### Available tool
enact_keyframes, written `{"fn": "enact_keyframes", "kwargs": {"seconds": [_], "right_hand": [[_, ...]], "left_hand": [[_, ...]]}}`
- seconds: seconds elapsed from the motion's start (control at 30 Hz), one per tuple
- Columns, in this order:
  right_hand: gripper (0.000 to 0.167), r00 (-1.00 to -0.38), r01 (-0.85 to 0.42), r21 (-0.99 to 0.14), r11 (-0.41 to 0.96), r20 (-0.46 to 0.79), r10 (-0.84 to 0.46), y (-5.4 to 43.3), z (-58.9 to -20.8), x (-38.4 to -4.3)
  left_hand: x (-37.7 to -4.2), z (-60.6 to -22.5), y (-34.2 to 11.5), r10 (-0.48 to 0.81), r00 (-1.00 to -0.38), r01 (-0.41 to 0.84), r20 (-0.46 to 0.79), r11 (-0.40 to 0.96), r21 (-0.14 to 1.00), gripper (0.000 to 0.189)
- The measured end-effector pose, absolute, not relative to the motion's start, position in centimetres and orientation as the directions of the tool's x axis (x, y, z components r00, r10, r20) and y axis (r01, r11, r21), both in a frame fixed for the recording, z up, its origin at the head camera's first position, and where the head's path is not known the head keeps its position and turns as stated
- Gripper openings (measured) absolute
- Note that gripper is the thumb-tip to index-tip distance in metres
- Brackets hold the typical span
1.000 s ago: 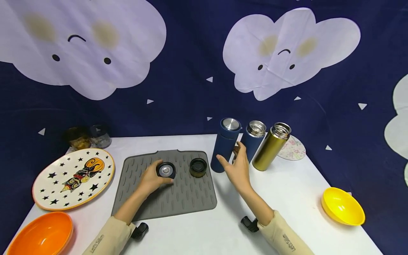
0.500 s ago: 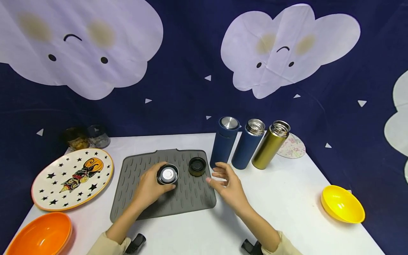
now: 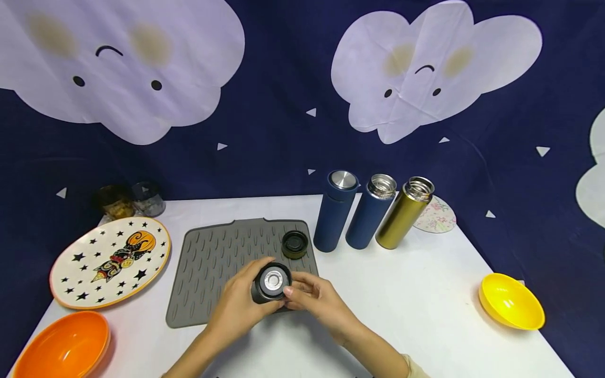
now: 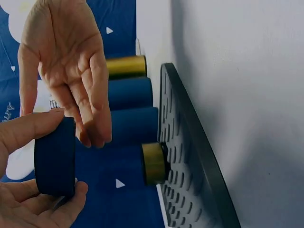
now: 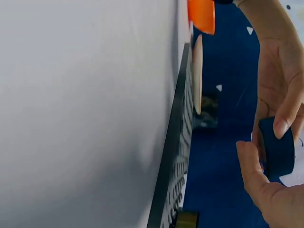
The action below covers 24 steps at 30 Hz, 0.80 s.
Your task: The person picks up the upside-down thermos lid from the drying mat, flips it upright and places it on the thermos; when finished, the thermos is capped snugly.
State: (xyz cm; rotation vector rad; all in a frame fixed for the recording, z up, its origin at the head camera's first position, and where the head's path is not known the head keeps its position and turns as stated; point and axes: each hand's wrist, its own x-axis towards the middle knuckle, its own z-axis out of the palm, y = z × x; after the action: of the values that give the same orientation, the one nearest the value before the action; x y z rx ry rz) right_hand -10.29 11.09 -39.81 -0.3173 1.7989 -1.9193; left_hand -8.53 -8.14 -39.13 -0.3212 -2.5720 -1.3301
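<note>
Three bottles (image 3: pixel 368 218) stand in a row, far back and right of the mat (image 3: pixel 203 273).
One lid (image 3: pixel 294 245) sits on the mat's right side. By the mat's near edge, the left hand (image 3: pixel 240 304) holds another lid (image 3: pixel 273 282), with the right hand (image 3: pixel 321 304) just to its right. Left of the mat is a plate (image 3: pixel 71 278), with one bowl (image 3: pixel 63 346) nearer. Another bowl (image 3: pixel 511 302) is on the right, nearer than the bottles.

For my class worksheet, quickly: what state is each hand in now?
Left hand: holding the blue lid.
Right hand: open, beside it; contact unclear.
</note>
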Motion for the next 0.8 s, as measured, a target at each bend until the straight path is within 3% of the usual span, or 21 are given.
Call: {"fn": "enact_keyframes", "kwargs": {"seconds": [0.43,0.63,0.8], "right_hand": [[0.046,-0.858,0.286,-0.936,-0.205,-0.155,-0.490,11.6,-40.2,-9.5],[0.048,-0.861,0.324,-0.917,-0.232,-0.184,-0.474,11.9,-40.2,-9.2],[0.050,-0.898,0.251,-0.949,-0.191,-0.155,-0.413,12.1,-40.1,-8.9]], "left_hand": [[-7.4,-39.4,-7.1,0.118,-0.901,0.406,0.417,0.566,0.717,0.078],[-7.2,-39.6,-7.1,0.134,-0.918,0.383,0.373,0.547,0.744,0.084],[-7.1,-39.2,-7.9,0.151,-0.957,0.292,0.250,0.505,0.812,0.086]]}}
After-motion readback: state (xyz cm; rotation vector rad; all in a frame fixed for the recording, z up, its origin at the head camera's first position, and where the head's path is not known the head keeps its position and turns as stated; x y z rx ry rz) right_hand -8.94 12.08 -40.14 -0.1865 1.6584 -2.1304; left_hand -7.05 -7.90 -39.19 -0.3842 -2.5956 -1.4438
